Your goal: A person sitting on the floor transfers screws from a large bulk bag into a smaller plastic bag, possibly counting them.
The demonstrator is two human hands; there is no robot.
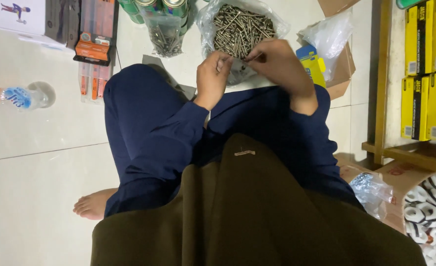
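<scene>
While the person sat cross-legged on the white tiled floor (pixel 35 197), the head camera showed both hands drawn together just above an open plastic bag of screws (pixel 240 29), near enough to pick from without stretching. The left hand (pixel 213 74) was pinched shut, apparently on a few screws, though its fingers hid them. The right hand (pixel 277 61) gripped a thin dark screw (pixel 252 58) at its fingertips, touching the left. A smaller tied bag of screws (pixel 166 37) stood just beside. Yellow boxes (pixel 427 74) filled a wooden shelf at right, and a plastic bottle (pixel 16 96) lay well apart at left.
</scene>
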